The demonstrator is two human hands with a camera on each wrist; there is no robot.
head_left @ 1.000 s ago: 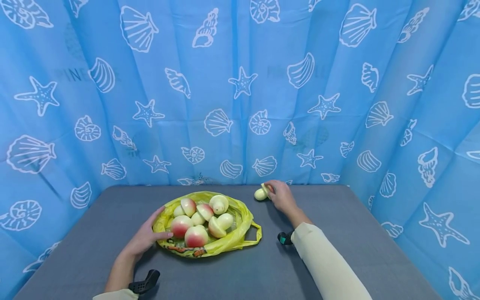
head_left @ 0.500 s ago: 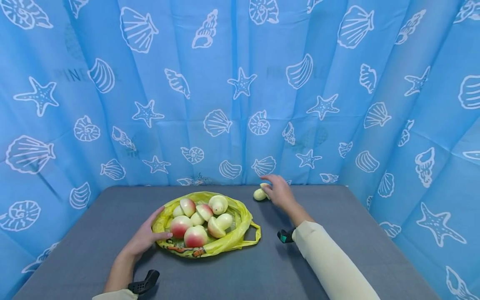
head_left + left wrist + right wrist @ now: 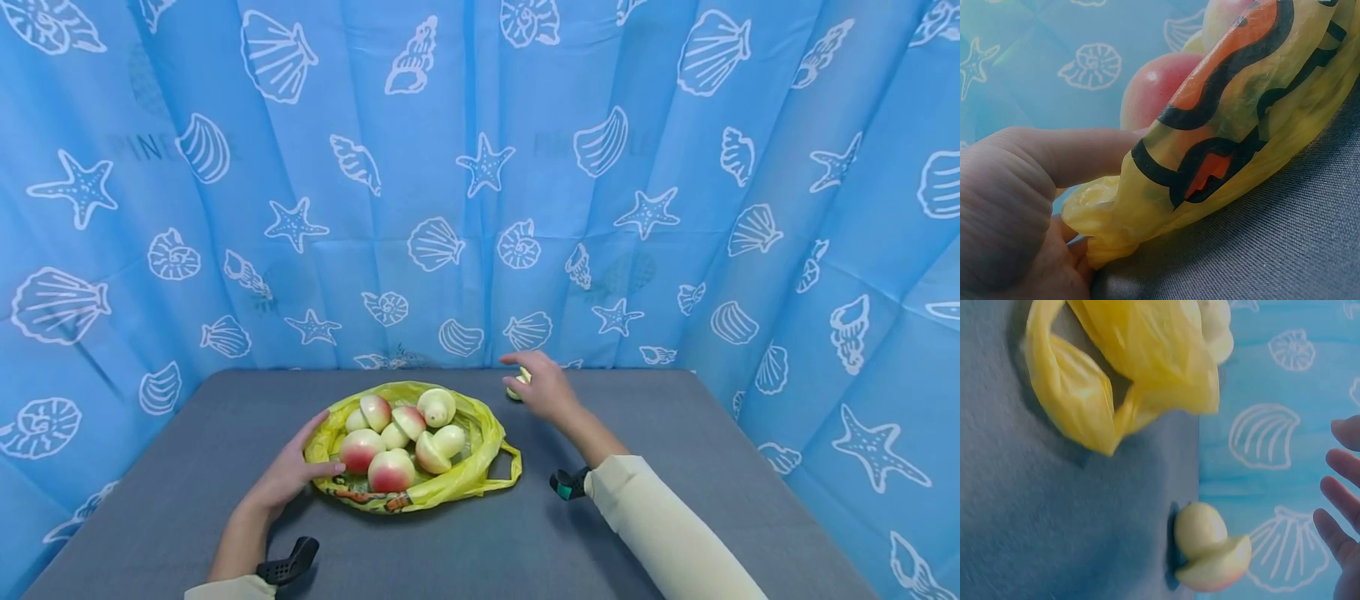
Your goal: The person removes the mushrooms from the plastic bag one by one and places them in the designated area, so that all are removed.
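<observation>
My left hand (image 3: 288,471) grips the left rim of a yellow plastic bag (image 3: 480,479), thumb over the edge and fingers outside, as the left wrist view also shows. Several toy mushrooms (image 3: 392,472) with pale stems and pink-tinged caps lie in the opened bag. At the table's back edge, right of the bag, one more toy mushroom (image 3: 1200,531) lies on its side. My right hand (image 3: 549,390) hovers by it with fingers spread and nothing held, partly hiding it in the head view. The right wrist view shows a gap between fingertips and mushroom.
A grey table (image 3: 450,558) carries everything. Behind it and at both sides hangs a blue curtain (image 3: 480,275) with white shell prints. One handle loop of the bag (image 3: 516,468) sticks out to the right on the tabletop.
My right hand has let go of the mushroom at the back edge; its fingers have spread and it has shifted slightly left. My left hand and the bag have stayed put.
</observation>
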